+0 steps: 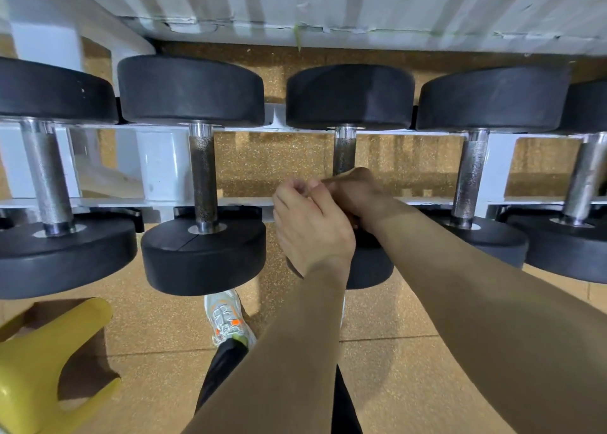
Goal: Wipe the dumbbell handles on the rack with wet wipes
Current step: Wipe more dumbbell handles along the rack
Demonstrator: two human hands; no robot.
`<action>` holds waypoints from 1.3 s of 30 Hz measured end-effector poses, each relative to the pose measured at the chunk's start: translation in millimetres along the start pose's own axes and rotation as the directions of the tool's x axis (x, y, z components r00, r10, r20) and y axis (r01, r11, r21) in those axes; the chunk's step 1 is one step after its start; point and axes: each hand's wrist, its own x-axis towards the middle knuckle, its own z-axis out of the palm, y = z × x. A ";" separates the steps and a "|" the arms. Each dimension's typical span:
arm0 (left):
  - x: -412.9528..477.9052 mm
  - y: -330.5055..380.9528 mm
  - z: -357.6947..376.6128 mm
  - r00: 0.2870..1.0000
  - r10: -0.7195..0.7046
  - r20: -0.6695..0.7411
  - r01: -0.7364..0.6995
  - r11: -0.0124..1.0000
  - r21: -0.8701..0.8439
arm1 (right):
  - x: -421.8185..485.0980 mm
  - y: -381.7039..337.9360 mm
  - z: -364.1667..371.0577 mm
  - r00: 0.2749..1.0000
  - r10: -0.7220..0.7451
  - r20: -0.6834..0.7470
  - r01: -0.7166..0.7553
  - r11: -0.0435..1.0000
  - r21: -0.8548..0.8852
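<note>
Several black-ended dumbbells lie across a white rack (243, 201), their metal handles pointing towards me. My left hand (312, 226) and my right hand (356, 197) meet in front of the lower part of the middle dumbbell handle (344, 152), and they hide that part. Both hands have curled fingers, and their fingertips touch each other. No wet wipe shows, and anything between the fingers is hidden. Neighbouring handles stand to the left (203, 177) and to the right (469, 177).
A yellow plastic stool (49, 361) stands at the lower left on the speckled cork-coloured floor. My white and orange shoe (228, 318) is under the rack's front edge. A white corrugated wall (361, 3) runs behind the rack.
</note>
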 end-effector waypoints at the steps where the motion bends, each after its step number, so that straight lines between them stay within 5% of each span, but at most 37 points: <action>1: 0.1 -1.5 0.8 1.000 0.005 -0.003 -0.005 1.000 0.003 | 3.9 -2.6 0.5 1.000 0.002 -0.024 0.000 0.993 0.115; 4: 1.2 -3.8 1.8 1.000 0.013 0.006 -0.013 1.000 0.004 | 14.6 -17.7 -4.7 0.999 -0.019 -0.027 0.027 0.938 0.346; 9: -0.5 -5.0 2.1 1.000 0.025 0.011 -0.025 0.999 0.020 | 25.0 -20.5 -19.3 0.920 -0.180 0.349 -0.058 0.817 0.574; 15: 0.6 -3.2 1.4 0.999 0.027 0.019 -0.028 0.999 0.038 | 34.8 -18.3 -28.5 0.785 -0.203 0.586 -0.111 0.884 0.455; 20: -0.6 -0.6 0.8 0.999 0.026 0.027 -0.027 0.998 0.048 | 10.7 -12.6 -18.4 0.954 -0.133 0.270 0.042 0.947 0.317; 22: -0.7 -1.8 1.4 0.999 0.019 0.029 -0.020 0.999 0.036 | 2.1 -6.8 -6.7 0.987 -0.163 0.017 0.163 0.986 -0.025; 24: 0.1 -1.9 1.4 1.000 0.018 0.025 -0.018 1.000 0.020 | -4.5 -1.1 5.2 0.955 -0.263 -0.141 0.183 0.890 -0.417; 25: 0.4 -1.8 1.5 1.000 0.018 0.024 -0.018 1.000 0.017 | -4.3 2.6 10.4 0.941 -0.289 -0.174 0.190 0.881 -0.432; 28: 1.1 -3.3 2.9 0.999 0.020 0.037 -0.021 1.000 0.018 | 2.0 -2.7 10.6 0.970 -0.107 -0.219 0.097 0.994 -0.055; 33: 1.0 -6.0 4.0 0.999 0.030 0.030 -0.030 0.999 0.020 | 18.2 -20.0 -11.0 0.974 -0.128 0.188 0.030 0.892 0.450; 39: 0.1 -4.9 2.3 0.999 0.039 0.034 -0.040 0.999 0.010 | 40.2 -11.2 -19.3 0.703 -0.330 0.630 -0.211 0.749 0.628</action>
